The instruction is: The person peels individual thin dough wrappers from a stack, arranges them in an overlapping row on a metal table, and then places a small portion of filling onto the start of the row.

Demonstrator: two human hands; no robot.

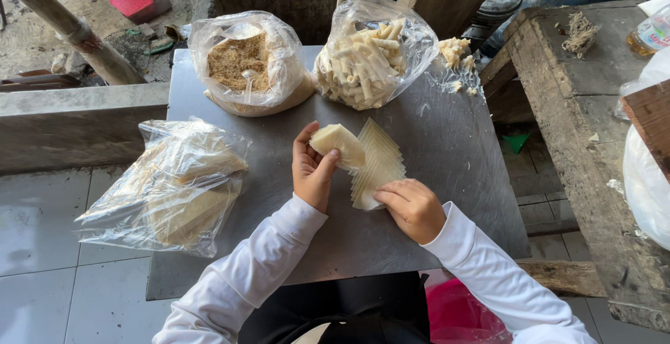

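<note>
Left hand (pixel 312 171) has its fingers (pixel 301 150) curled shut around one thin pale wrapper sheet (pixel 339 144), lifted just above the fanned wrapper stack (pixel 377 166) on the metal desk (pixel 453 155). Right hand (pixel 412 208) rests with fingers (pixel 391 194) loosely bent, pinning the stack's near corner, gripping nothing. Looks like the peel-one-off stage to me. Past the fingertips sit a bag of brown crumbs (pixel 244 61) and a bag of rolled sticks (pixel 370 54); a wrapper bag (pixel 178 190) lies well left.
</note>
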